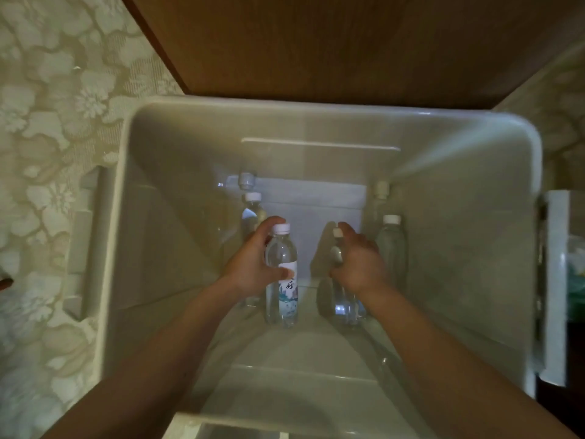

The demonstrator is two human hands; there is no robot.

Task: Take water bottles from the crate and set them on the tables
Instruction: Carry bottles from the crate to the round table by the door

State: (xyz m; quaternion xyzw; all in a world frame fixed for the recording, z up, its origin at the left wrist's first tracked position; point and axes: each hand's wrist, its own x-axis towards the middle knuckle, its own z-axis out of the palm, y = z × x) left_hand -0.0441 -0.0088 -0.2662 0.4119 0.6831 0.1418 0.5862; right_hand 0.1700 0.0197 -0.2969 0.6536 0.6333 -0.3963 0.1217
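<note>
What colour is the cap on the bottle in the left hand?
The cap is white, seen best in the head view.

Both hands are down inside the white crate (459, 248). The left hand (250, 264) grips a labelled bottle (283, 299) below its cap, and another bottle (253, 207) stands just beyond its fingers. The right hand (359, 264) curls round a second bottle (343, 307) — a fourth bottle (392, 245) stands just to its right.

Both forearms are bare and unsleeved as far up as the view shows. The left hand (253, 263) and right hand (359, 264) are bare as well.
</note>
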